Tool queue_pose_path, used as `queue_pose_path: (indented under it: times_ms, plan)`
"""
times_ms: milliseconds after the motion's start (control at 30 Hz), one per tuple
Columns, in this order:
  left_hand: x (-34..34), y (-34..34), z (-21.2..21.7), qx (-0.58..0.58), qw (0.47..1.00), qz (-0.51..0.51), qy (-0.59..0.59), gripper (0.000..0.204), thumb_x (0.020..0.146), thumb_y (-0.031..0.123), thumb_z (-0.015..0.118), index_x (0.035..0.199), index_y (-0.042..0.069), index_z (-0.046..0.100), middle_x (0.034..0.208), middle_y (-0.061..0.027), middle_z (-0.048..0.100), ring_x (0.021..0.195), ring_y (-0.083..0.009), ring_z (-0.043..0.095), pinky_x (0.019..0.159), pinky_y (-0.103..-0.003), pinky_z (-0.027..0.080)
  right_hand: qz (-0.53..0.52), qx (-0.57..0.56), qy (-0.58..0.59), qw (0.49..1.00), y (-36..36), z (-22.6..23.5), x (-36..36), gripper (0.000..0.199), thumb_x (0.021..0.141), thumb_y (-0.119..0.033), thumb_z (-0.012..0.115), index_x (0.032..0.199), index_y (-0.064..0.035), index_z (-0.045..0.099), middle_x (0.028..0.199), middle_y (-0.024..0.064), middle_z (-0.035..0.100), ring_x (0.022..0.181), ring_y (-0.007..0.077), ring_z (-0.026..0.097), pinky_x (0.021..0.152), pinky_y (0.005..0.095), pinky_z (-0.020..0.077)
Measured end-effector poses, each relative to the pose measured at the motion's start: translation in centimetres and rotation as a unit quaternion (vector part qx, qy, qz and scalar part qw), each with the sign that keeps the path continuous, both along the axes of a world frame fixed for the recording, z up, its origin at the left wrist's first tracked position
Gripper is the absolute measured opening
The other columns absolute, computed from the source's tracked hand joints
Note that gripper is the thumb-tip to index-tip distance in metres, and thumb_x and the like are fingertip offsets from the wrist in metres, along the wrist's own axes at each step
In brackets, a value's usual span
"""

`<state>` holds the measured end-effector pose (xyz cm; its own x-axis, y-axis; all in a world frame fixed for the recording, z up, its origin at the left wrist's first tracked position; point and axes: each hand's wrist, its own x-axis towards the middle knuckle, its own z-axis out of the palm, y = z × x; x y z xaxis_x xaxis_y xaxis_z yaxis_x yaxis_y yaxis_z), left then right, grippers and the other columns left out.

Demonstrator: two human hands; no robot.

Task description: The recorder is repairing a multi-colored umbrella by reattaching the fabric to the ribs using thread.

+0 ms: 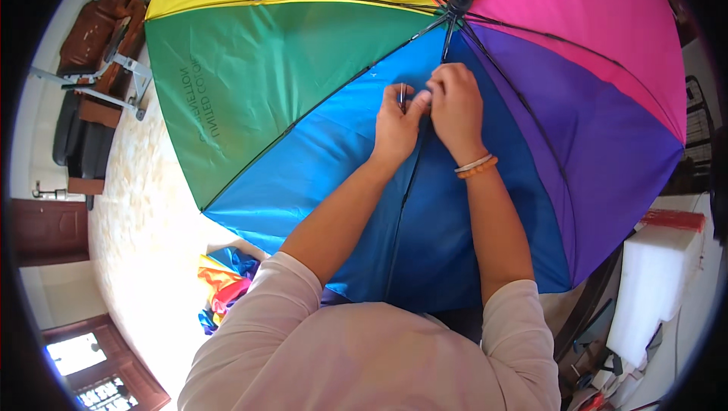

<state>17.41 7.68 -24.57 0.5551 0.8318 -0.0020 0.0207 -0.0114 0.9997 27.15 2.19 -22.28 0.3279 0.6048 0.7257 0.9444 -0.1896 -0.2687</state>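
Note:
An opened umbrella (250, 62) with rainbow-coloured panels fills the view, its underside and black ribs facing me. Both hands meet over the blue panels, just below the dark hub (458, 3). My left hand (396, 129) is closed, with a small, thin, shiny dark piece (403, 95) between its fingers; its kind is unclear. Beside it, my right hand (456, 108) has its fingers curled together in a pinch near a rib (409, 183). What those fingers hold is hidden. Bracelets (476, 166) circle my right wrist.
A crumpled rainbow-coloured cloth (224, 282) lies at the lower left. Gym-like equipment with dark pads (87, 134) stands at the far left, near a brown door (49, 230). White foam-like blocks (656, 290) stand close by on the right.

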Motion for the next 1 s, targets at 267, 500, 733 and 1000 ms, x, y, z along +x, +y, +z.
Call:
queue_pose_path:
  times_ms: [267,500,733,1000]
  plan:
    - [-0.2,-0.3,0.6,0.109,0.987,-0.034,0.114,0.021,0.078,0.005,0.071,0.092,0.002,0.055,0.077,-0.0048,0.058,0.06,-0.0135,0.049,0.057,-0.025,0.042,0.127,0.109,0.487,0.857,-2.1,3.2,0.6,0.002,0.088,-0.003,0.051,0.089,-0.0023,0.052,0.07,0.0061,0.058,0.059,0.0125,0.053,0.054,0.0237,0.0425]
    - [0.0,0.8,0.6,0.336,0.941,0.01,0.036,0.017,0.074,0.002,0.072,0.088,0.004,0.062,0.08,-0.0032,0.056,0.061,-0.0138,0.047,0.058,-0.026,0.041,0.212,0.11,0.519,0.821,-3.0,3.9,-0.3,0.008,0.092,-0.003,0.048,0.096,-0.0023,0.055,0.079,0.0056,0.056,0.066,0.0119,0.05,0.063,0.0223,0.0434]
    - [0.2,1.4,0.9,0.249,0.966,-0.074,-0.013,0.013,0.072,0.004,0.07,0.084,0.006,0.065,0.077,-0.005,0.057,0.068,-0.0203,0.053,0.063,-0.029,0.043,0.325,0.101,0.593,0.73,-4.4,2.7,1.8,0.006,0.088,-0.002,0.055,0.094,-0.0009,0.058,0.09,0.0061,0.055,0.076,0.0116,0.05,0.071,0.0233,0.0432]
    - [0.0,2.9,0.3,0.191,0.98,-0.04,0.034,0.011,0.074,0.004,0.07,0.084,0.006,0.065,0.075,-0.0045,0.055,0.061,-0.0188,0.049,0.06,-0.029,0.042,0.287,-0.111,0.469,0.828,-5.2,3.0,2.6,0.01,0.083,-0.003,0.061,0.092,-0.002,0.062,0.088,0.0037,0.058,0.076,0.0133,0.054,0.07,0.0235,0.0438]
